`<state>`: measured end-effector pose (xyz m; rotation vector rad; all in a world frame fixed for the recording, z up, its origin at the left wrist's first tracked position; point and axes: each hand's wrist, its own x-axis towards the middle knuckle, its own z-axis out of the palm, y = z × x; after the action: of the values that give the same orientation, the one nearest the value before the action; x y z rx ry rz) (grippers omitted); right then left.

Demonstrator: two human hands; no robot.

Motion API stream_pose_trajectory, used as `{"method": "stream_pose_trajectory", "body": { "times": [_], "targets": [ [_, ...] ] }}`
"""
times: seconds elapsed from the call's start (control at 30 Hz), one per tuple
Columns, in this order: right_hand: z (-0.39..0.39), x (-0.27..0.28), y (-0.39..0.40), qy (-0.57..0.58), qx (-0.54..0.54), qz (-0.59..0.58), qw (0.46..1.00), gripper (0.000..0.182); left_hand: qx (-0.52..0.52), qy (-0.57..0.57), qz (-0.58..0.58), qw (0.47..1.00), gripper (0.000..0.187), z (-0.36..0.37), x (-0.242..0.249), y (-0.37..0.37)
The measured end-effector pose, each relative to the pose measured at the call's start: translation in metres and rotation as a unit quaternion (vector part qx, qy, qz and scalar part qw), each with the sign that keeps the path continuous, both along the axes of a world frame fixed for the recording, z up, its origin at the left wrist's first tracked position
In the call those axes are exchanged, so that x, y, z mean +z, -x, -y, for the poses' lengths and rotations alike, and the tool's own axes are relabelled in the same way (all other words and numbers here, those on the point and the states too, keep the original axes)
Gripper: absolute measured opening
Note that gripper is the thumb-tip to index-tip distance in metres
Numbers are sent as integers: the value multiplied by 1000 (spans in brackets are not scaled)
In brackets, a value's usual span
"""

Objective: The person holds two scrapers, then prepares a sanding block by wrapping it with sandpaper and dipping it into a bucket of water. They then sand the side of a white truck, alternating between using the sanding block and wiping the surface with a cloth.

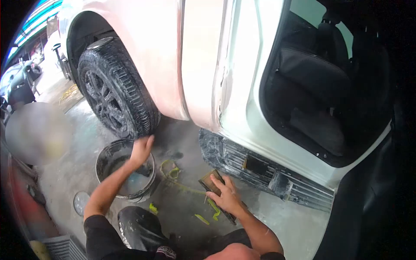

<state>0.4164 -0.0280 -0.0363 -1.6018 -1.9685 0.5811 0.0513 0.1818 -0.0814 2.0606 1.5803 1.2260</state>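
Note:
My left hand is over the far right rim of a black bucket, near the dusty tyre. Its fingers are mostly turned away, so I cannot make out whether they hold anything. The bucket has murky liquid and a pale bluish patch inside. Low on the right, my right hand grips a long, flat brown sanding block, with fingers spread over its upper face. The block is tilted just above the floor, beside strips of yellow-green masking tape.
A pale vehicle body with pinkish filler patches rises in front. Its wheel carries a round metal lid. A ribbed side step juts out below the open doorway. A clear round lid lies left of the bucket.

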Motion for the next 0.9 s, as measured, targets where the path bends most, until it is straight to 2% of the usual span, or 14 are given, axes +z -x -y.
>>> {"method": "stream_pose_trajectory", "body": {
  "times": [0.03,0.07,0.1,0.13,0.17,0.2,0.23,0.27,0.33,0.43,0.57,0.63,0.73,0.9],
  "targets": [
    [-1,0,-2,-11,10,-13,1000,70,-42,-96,29,994,38,4,69,-26],
    [-1,0,-2,-16,14,-4,1000,70,-42,-161,-10,986,27,0,118,-44],
    [0,0,-3,-23,17,5,1000,70,-55,-221,3,974,20,-1,164,-66],
    [0,-1,-4,-32,18,15,999,70,-4,-335,-32,942,22,-10,199,-90],
    [-1,-4,-6,-44,28,9,999,69,1,-426,-24,904,34,-10,238,-113],
    [0,-5,-7,-52,27,13,998,69,17,-470,-7,883,56,-20,260,-135],
    [2,-7,-6,-58,27,17,998,69,1,-449,5,894,79,-25,272,-155],
    [3,-8,-6,-64,26,22,997,69,-4,-449,28,893,96,-45,267,-181],
    [6,-4,-7,-59,31,18,998,68,26,-413,16,910,99,-25,247,-208],
    [11,-2,-8,-43,32,15,998,68,7,-413,15,911,101,-22,178,-224],
    [13,-4,-13,-26,38,21,999,69,-11,-321,32,947,101,-6,78,-239],
    [14,-3,-14,-27,41,27,998,69,-12,-280,36,959,101,4,64,-238],
    [13,2,-14,-11,37,17,999,69,-7,-277,50,960,101,6,71,-236],
    [13,5,-16,-12,42,26,999,67,-3,-320,96,943,101,4,165,-231]
  ]
}}
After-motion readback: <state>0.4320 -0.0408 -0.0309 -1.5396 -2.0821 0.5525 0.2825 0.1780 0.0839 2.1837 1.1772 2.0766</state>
